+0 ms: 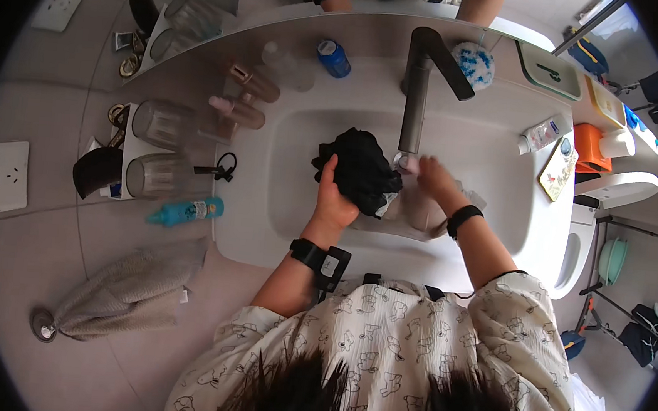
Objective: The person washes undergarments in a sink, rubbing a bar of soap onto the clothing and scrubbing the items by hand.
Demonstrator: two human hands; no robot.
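At the far left, a white rectangular wall socket (8,177) is set in the pale tiles. Next come a dark curved comb (98,173), a grey hanging towel (133,290) and two clear ribbed tumblers (164,124) at a white wall rack. A turquoise plastic bottle (189,211) lies just beside the white washbasin (240,239). Near its back edge is a blue cylindrical container (334,59). The left hand (335,200) has its grip closed round a bunched black cloth (358,173), thumb on top, over the bowl and just left of the dark grey tap (414,108). Under the spout, the right hand (437,185) is bent toward the tap's end; whether its grip pinches anything I cannot tell. Farther right, a blue-and-white round scrubber (475,66) and a white tube (545,135) sit near the basin's edge.
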